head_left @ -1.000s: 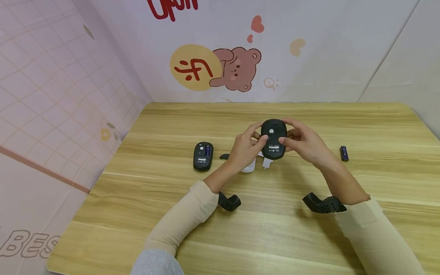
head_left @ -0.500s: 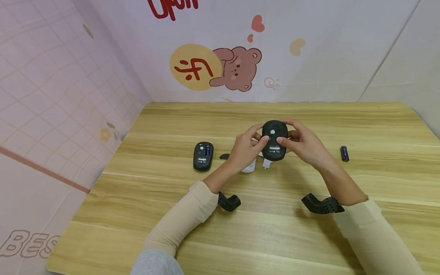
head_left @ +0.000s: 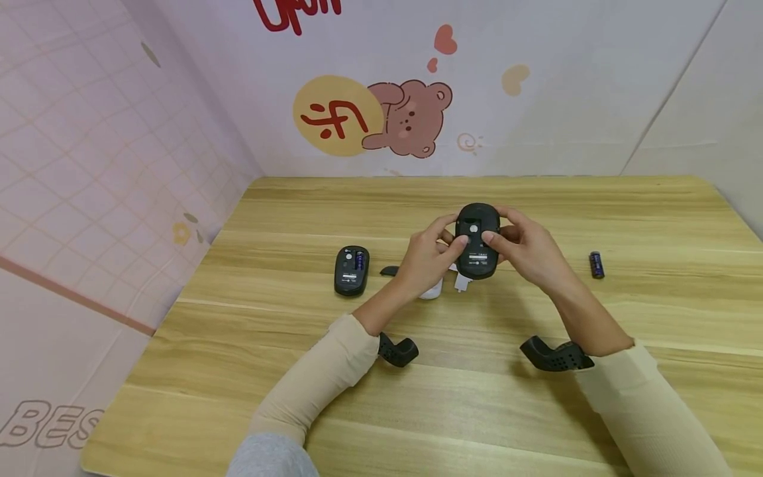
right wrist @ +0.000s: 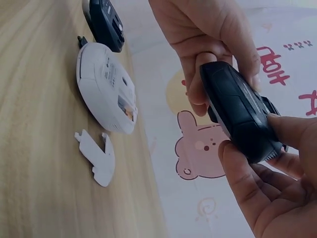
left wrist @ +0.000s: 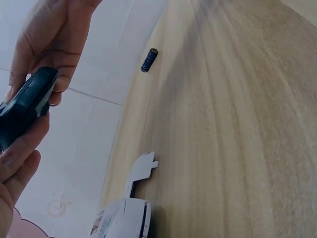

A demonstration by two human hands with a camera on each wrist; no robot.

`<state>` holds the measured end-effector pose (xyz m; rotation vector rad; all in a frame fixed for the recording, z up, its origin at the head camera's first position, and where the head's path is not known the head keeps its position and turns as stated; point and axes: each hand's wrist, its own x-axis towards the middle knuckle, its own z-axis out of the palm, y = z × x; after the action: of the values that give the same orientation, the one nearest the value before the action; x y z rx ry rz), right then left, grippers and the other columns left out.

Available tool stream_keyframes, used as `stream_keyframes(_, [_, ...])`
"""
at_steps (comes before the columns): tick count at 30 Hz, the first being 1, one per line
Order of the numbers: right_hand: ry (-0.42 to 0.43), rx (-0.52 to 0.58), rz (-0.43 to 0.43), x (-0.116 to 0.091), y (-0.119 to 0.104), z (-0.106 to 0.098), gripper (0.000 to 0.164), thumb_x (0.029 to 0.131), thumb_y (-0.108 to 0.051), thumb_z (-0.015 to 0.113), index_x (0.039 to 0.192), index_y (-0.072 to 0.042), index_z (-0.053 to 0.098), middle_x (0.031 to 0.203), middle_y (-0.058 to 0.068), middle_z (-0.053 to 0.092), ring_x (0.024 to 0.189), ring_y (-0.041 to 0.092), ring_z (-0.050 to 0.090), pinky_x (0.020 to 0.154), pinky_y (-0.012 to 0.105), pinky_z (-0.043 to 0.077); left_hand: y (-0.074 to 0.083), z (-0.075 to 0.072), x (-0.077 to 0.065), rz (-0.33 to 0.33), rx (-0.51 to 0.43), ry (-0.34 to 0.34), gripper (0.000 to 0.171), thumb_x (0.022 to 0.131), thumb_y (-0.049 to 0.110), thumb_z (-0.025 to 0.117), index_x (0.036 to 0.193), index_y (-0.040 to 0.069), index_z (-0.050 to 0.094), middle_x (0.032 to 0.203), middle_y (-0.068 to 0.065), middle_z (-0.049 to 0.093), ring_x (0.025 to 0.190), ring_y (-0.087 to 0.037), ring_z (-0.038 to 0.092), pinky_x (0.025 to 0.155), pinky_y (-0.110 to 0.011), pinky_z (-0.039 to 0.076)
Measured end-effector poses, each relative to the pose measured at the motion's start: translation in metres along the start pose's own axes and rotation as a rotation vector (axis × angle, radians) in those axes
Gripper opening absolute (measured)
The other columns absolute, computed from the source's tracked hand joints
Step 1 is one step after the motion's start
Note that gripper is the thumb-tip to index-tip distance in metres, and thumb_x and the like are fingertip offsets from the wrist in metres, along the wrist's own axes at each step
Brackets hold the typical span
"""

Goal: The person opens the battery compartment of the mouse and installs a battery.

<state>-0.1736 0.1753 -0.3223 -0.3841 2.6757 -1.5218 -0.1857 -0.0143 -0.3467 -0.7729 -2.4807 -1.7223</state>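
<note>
Evidently left hand (head_left: 426, 258) and right hand (head_left: 527, 250) grip the mouse (head_left: 477, 257) above the desk (head_left: 453, 397), its cover (head_left: 479, 210) apparently unseated; the second mouse (head_left: 351, 281) already holds a cell (head_left: 359, 260), the loose battery (head_left: 597, 265) isn't fitted.

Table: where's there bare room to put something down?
The table is bare left of the resting black mouse, right of the battery, and between the sleeves. It's crowded around the white mouse: the loose cover lies beside it, and the hands grip a raised mouse.
</note>
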Motion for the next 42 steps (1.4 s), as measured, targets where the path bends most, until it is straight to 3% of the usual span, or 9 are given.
stream_keyframes(5, [-0.003,-0.009,0.001,0.0003,-0.0013,0.0001,0.052,0.096,-0.025,0.052,0.14,-0.003,0.035,0.102,0.025,0.062,0.071,0.017,0.064,0.07,0.039,0.051,-0.0005,-0.0002,-0.0003,-0.005,0.007,0.002,0.044,0.095,0.015,0.053,0.135,0.001,0.042,0.088,-0.01,0.058,0.07,-0.009,0.065,0.052,-0.02,0.045])
stream_keyframes(11, [0.006,-0.017,0.003,0.0009,-0.0033,0.0002,0.051,0.096,-0.026,0.052,0.139,-0.003,0.036,0.102,0.026,0.062,0.069,0.017,0.064,0.066,0.029,0.05,-0.0002,-0.0016,0.0001,-0.005,0.013,0.006,0.043,0.095,0.015,0.054,0.134,0.001,0.043,0.088,-0.01,0.059,0.074,-0.01,0.065,0.056,-0.02,0.047])
stream_keyframes(18, [0.008,-0.011,0.01,0.0016,-0.0044,0.0003,0.051,0.096,-0.027,0.052,0.139,-0.004,0.037,0.101,0.026,0.063,0.068,0.017,0.064,0.069,0.036,0.05,0.0004,-0.0015,0.0002,-0.002,0.019,0.002,0.043,0.095,0.015,0.054,0.134,0.001,0.043,0.088,-0.01,0.059,0.075,-0.01,0.066,0.057,-0.02,0.047])
stream_keyframes(25, [0.019,0.018,0.02,0.0021,-0.0057,-0.0003,0.049,0.096,-0.028,0.052,0.138,-0.005,0.04,0.1,0.027,0.062,0.067,0.016,0.065,0.065,0.029,0.05,0.001,-0.0019,0.0003,0.008,0.017,-0.004,0.043,0.095,0.014,0.054,0.134,0.001,0.042,0.088,-0.01,0.059,0.077,-0.012,0.066,0.058,-0.02,0.048])
stream_keyframes(42, [0.03,0.025,0.053,0.0026,-0.0065,-0.001,0.049,0.095,-0.032,0.051,0.135,-0.005,0.042,0.1,0.026,0.062,0.067,0.017,0.065,0.062,0.029,0.052,0.0007,-0.0015,-0.0004,0.009,0.02,-0.025,0.043,0.094,0.013,0.054,0.135,0.003,0.043,0.088,-0.012,0.06,0.078,-0.013,0.067,0.059,-0.02,0.049])
